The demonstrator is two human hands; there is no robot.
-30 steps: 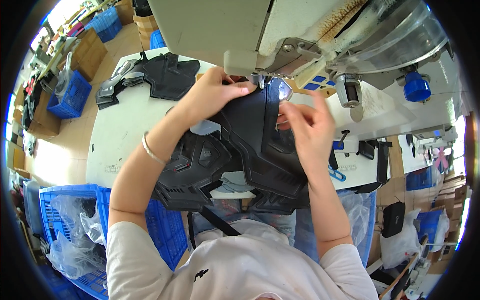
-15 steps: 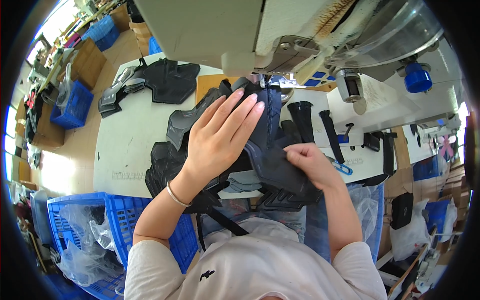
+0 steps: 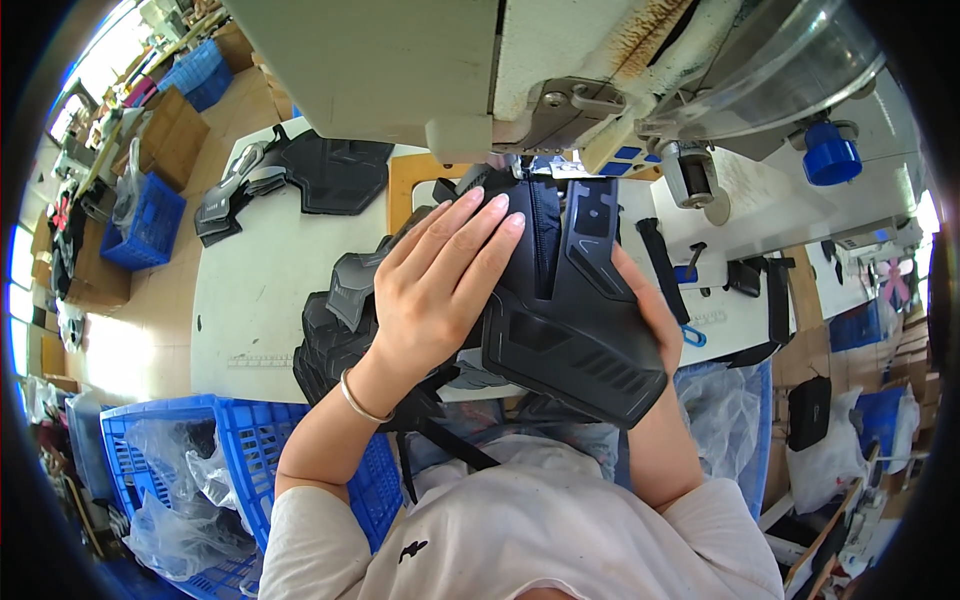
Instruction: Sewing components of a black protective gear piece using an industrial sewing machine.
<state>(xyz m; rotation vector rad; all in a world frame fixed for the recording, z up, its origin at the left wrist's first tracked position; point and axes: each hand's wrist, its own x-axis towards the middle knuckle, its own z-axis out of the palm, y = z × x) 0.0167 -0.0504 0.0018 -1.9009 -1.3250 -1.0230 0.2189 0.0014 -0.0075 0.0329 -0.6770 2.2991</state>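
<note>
A black moulded panel (image 3: pixel 575 350) with raised ribs lies face up before me, its far end near the needle area (image 3: pixel 524 170) of a sewing machine (image 3: pixel 380 70). Beside the panel's upper part runs a black zipper (image 3: pixel 545 235), reaching up to the needle area. My left hand (image 3: pixel 432 285) rests flat on the black work left of the zipper, fingers stretched out and slightly apart. At the panel's right edge, my right hand (image 3: pixel 648 310) grips it, with the fingers partly hidden beneath. More black and grey moulded pieces (image 3: pixel 345 325) lie under and left of my left arm.
Another black moulded piece (image 3: pixel 340 172) lies at the table's far left. Black strips (image 3: pixel 662 260) and blue-handled snips (image 3: pixel 692 336) are on the right. A blue crate (image 3: pixel 235 460) with clear plastic bags stands at lower left. The machine's head overhangs the work.
My right hand has turned the loose black panel over to the right, so its ribbed face now shows. My left hand stays flat in nearly the same place.
</note>
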